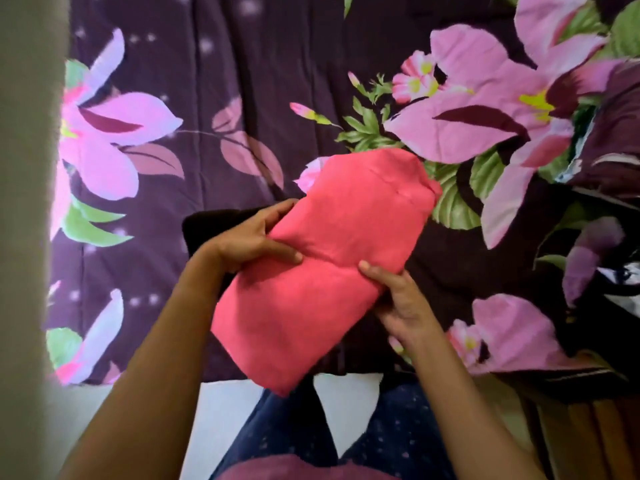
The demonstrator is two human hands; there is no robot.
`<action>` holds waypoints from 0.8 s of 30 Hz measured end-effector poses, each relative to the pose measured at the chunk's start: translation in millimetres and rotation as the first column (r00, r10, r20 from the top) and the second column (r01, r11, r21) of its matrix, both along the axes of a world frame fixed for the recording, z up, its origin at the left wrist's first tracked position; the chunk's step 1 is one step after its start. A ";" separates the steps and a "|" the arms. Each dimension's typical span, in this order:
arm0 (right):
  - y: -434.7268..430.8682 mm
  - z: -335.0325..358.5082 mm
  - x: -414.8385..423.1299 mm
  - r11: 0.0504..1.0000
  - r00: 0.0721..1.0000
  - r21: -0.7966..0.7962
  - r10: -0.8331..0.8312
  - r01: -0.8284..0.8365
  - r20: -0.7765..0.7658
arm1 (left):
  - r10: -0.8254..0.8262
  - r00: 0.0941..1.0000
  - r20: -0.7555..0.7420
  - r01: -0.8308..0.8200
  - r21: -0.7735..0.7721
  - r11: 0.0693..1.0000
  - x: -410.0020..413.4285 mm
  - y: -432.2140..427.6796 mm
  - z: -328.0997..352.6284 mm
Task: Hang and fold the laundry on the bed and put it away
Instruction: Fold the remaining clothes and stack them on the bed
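A folded coral-red garment [329, 258] is held above the near edge of the bed [214, 98], its long side slanting from lower left to upper right. My left hand [249, 237] grips its left edge, thumb on top and fingers curled over the fold. My right hand [401, 299] holds the right edge, thumb pressed on top and fingers underneath. A black garment [207, 226] lies on the bed beneath the red one, mostly hidden by it and my left hand.
The bed has a dark purple cover with large pink flowers. A heap of dark and patterned clothes [609, 188] sits at the right edge. A pale wall or post [24, 202] borders the left. White floor [225, 410] shows below the bed edge beside my legs.
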State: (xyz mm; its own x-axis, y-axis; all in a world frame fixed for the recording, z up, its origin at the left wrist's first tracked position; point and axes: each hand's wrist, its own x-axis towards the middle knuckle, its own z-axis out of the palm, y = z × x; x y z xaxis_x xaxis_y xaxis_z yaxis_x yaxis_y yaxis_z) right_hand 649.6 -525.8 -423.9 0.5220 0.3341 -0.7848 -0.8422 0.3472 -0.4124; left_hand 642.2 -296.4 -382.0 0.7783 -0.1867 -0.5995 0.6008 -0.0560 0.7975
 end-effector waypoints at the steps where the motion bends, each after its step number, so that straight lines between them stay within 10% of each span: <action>1: 16.6 -1.8 -13.2 0.998 0.998 0.037 -0.055 0.055 0.006 | -0.071 0.997 -0.008 0.071 0.018 0.997 2.2 19.0 1.0; 6: 103.7 -30.3 -67.6 0.940 0.957 0.180 -0.278 0.290 -0.086 | -0.348 0.929 -0.129 0.366 0.163 0.916 26.3 98.0 -27.6; 11: 147.6 -80.1 -75.6 0.920 0.973 -0.353 -0.213 0.169 -0.090 | -0.510 0.820 -0.260 0.561 0.541 0.627 27.2 120.9 -97.9; 18: 176.1 -89.0 -86.7 0.910 0.844 -0.156 -0.415 0.384 -0.339 | -0.441 0.849 -0.292 0.528 0.508 0.680 37.1 116.5 -107.6; 24: 174.9 -85.3 -79.3 0.867 0.857 -0.335 -0.456 0.368 -0.239 | -0.327 0.878 -0.350 0.477 0.584 0.656 36.8 104.4 -107.1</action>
